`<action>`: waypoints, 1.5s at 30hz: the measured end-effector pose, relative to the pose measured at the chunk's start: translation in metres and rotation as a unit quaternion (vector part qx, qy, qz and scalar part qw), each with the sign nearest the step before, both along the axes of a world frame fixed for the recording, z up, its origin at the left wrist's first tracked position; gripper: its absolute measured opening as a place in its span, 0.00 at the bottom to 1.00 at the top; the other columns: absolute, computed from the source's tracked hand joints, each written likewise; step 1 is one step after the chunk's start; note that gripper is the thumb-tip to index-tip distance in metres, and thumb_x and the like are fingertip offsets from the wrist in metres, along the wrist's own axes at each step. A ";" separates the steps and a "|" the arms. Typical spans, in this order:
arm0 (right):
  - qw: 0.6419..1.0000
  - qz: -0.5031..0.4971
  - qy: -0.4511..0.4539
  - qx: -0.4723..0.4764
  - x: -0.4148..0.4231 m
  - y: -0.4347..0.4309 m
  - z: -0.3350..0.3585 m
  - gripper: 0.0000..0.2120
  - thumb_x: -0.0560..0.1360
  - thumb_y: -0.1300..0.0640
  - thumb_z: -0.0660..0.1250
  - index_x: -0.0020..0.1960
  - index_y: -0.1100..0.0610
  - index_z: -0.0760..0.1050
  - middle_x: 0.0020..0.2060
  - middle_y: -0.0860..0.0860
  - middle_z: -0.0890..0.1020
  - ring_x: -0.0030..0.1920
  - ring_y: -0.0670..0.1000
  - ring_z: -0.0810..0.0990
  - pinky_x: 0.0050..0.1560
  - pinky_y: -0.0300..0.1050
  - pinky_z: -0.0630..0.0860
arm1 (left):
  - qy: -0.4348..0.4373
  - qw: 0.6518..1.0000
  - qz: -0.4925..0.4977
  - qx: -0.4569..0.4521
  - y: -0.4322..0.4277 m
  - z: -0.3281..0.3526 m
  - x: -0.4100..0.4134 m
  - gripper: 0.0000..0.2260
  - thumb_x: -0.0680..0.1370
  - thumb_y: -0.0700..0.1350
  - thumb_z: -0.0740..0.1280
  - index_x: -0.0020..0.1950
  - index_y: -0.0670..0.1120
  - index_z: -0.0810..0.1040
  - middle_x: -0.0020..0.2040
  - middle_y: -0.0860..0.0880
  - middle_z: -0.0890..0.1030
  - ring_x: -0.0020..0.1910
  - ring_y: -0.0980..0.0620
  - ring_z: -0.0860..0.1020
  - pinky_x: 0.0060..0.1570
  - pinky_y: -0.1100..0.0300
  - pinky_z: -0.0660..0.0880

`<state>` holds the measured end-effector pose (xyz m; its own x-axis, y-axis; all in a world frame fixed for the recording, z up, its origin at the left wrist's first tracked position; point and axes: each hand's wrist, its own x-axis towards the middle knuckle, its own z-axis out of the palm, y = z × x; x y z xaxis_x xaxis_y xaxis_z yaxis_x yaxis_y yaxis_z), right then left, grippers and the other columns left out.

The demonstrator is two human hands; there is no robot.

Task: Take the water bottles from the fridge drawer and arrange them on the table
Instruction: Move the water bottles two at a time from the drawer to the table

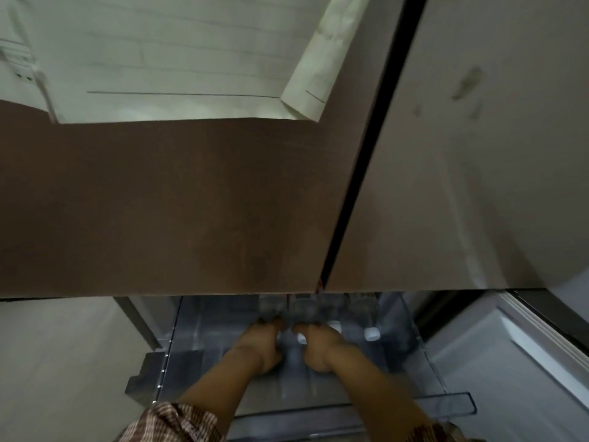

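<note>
Brown door panel point(159, 202): fills left and centre. Meets beige door panel point(462, 186) along a dark seam point(344, 218) running top to bottom. Dark smudges point(468, 82): on the beige face, upper right. Pale lined surface point(159, 59): above the brown panel. Grey floor point(57, 362): lower left. White liner panel point(510, 355): lower right.

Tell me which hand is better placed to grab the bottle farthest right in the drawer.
Probably the right hand: it sits nearer that far-right bottle in the drawer, while the left hand is farther off, with the right hand between. Blur hides whether either hand already holds something.
</note>
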<state>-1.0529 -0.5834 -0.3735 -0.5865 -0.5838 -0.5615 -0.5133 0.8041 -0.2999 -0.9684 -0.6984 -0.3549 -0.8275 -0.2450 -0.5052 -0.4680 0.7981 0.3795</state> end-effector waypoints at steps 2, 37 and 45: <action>1.000 0.002 -0.019 0.001 0.000 0.001 0.002 0.20 0.80 0.57 0.59 0.71 0.50 0.66 0.70 0.52 0.69 0.69 0.55 0.69 0.67 0.46 0.66 | -0.004 1.000 0.007 -0.010 -0.001 0.002 0.002 0.22 0.78 0.42 0.64 0.72 0.46 0.66 0.69 0.42 0.72 0.66 0.43 0.72 0.64 0.56 0.69; 0.878 0.177 0.340 -0.287 0.263 -0.026 0.252 0.14 0.75 0.53 0.64 0.60 0.49 0.74 0.45 0.53 0.82 0.40 0.55 0.76 0.38 0.43 0.68 | 0.479 0.840 0.254 0.005 -0.031 0.184 0.301 0.06 0.77 0.49 0.67 0.49 0.50 0.72 0.39 0.51 0.80 0.36 0.55 0.79 0.32 0.60 0.77; 0.866 0.222 0.287 -0.344 0.405 -0.062 0.268 0.16 0.72 0.54 0.64 0.59 0.48 0.75 0.46 0.54 0.83 0.45 0.58 0.80 0.44 0.51 0.79 | 0.496 0.801 0.318 -0.108 -0.045 0.206 0.472 0.07 0.74 0.49 0.70 0.44 0.50 0.72 0.36 0.50 0.79 0.32 0.54 0.77 0.32 0.55 0.77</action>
<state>-0.6478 -0.6457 -0.1058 -0.2853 -0.9043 0.3177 -0.9495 0.2214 -0.2225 -0.4960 -0.7437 -0.1491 -0.4690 -0.7696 0.4334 -0.3602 0.6147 0.7017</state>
